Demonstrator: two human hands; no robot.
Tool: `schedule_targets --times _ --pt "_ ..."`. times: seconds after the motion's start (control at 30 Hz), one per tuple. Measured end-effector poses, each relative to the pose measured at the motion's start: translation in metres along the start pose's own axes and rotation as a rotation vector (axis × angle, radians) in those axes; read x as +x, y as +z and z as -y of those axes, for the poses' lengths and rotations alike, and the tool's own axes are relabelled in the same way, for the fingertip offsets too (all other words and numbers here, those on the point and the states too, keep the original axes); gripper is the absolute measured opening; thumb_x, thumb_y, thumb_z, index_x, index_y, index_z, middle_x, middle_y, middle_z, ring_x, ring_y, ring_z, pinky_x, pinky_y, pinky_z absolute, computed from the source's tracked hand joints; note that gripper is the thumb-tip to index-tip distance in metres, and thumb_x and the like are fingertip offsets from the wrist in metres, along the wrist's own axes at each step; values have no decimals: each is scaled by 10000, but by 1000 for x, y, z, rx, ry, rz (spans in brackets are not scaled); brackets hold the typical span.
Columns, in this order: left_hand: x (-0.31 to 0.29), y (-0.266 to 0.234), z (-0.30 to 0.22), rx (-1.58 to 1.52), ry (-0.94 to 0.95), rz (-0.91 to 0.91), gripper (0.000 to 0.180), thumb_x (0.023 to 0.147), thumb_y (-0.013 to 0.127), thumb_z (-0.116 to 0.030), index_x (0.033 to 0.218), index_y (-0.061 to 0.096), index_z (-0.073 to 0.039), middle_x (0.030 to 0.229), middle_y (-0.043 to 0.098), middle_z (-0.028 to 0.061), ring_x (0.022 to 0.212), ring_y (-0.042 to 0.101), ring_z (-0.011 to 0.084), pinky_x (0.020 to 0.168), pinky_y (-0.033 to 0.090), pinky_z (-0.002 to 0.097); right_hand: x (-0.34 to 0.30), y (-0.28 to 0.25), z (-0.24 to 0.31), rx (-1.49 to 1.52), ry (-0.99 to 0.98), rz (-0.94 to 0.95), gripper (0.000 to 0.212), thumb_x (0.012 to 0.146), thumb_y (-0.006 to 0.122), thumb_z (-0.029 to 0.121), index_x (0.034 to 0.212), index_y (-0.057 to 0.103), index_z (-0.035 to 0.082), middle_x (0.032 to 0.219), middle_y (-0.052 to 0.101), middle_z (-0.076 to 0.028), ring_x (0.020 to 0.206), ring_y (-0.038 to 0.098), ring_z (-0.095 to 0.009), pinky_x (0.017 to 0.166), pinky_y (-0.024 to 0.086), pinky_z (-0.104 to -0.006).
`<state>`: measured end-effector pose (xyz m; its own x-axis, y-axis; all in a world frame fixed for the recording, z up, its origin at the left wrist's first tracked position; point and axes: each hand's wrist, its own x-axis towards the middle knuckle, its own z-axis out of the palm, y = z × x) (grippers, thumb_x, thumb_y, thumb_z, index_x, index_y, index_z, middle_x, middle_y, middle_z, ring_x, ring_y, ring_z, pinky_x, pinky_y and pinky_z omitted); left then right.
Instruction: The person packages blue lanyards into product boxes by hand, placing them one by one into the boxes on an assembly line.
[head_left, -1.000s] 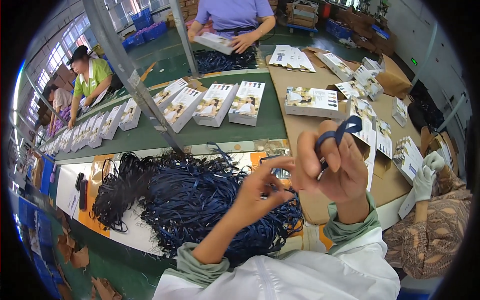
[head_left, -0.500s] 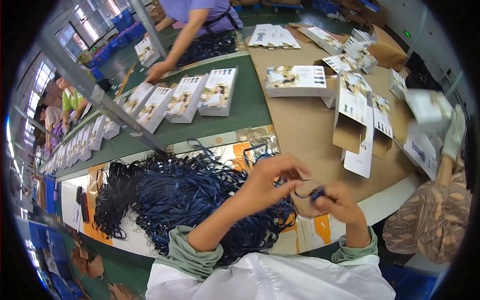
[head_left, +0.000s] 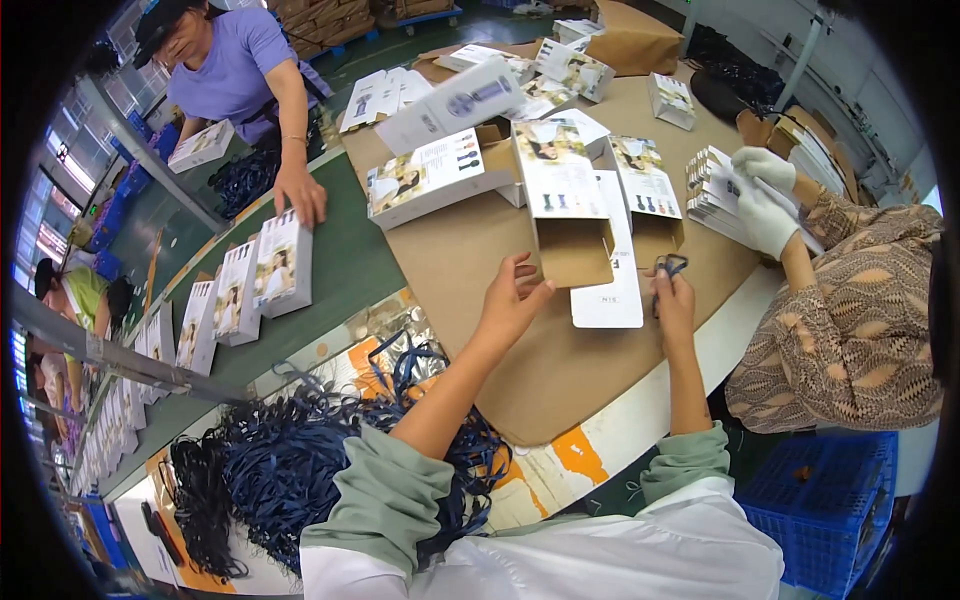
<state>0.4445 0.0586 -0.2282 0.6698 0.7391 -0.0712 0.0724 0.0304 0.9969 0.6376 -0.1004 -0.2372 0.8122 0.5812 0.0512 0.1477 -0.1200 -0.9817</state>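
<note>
My left hand [head_left: 511, 303] is empty, its thumb and fingers spread beside the left edge of a printed white carton [head_left: 562, 190]. That carton's brown inside faces me through its open end, and a white flap [head_left: 608, 300] hangs toward me. In my right hand [head_left: 674, 308] is a small looped bundle of dark blue strap [head_left: 672, 264], held upright between thumb and fingers just right of the flap. Another open-ended carton [head_left: 641, 185] lies right behind it. To the left of my arm is a tangled heap of dark blue straps [head_left: 285, 465], with black straps [head_left: 205, 500] at its left side.
More cartons [head_left: 430, 175] lie on brown cardboard [head_left: 540, 390]. Filled-looking cartons [head_left: 283, 262] line the green belt, where a co-worker's hand [head_left: 300, 192] touches one. At right, a person with white gloves [head_left: 768, 210] handles flat cartons. A metal post [head_left: 110, 350] crosses at left.
My view has swung right. Both hands have parted and moved forward to the open carton, the strap bundle staying in my right. The gloved person's hands are now at the flat carton stack.
</note>
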Motion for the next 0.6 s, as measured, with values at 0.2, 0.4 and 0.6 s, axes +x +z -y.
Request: schedule_targets --times 0.2,0.4,0.6 --pt "25 -9 20 146 60 -80 239 744 641 -200 819 615 26 681 635 103 610 619 186 605 492 317 -11 34 23 -80 -240 71 232 921 476 185 861 586 -10 644 526 12 568 435 -49 532 360 -201" --pt "-35 -94 -68 267 262 -137 140 844 558 -139 764 524 -30 647 507 -30 571 485 32 503 410 186 -27 35 119 308 -133 269 191 931 468 195 928 536 16 769 518 -16 650 465 -92 609 401 -213" --pt "-102 -132 -169 417 361 -327 167 802 545 -123 730 528 27 547 483 79 489 467 99 462 387 260 -85 129 208 1030 -379 884 147 926 464 176 1008 452 54 962 489 -105 868 515 -179 778 432 -302"
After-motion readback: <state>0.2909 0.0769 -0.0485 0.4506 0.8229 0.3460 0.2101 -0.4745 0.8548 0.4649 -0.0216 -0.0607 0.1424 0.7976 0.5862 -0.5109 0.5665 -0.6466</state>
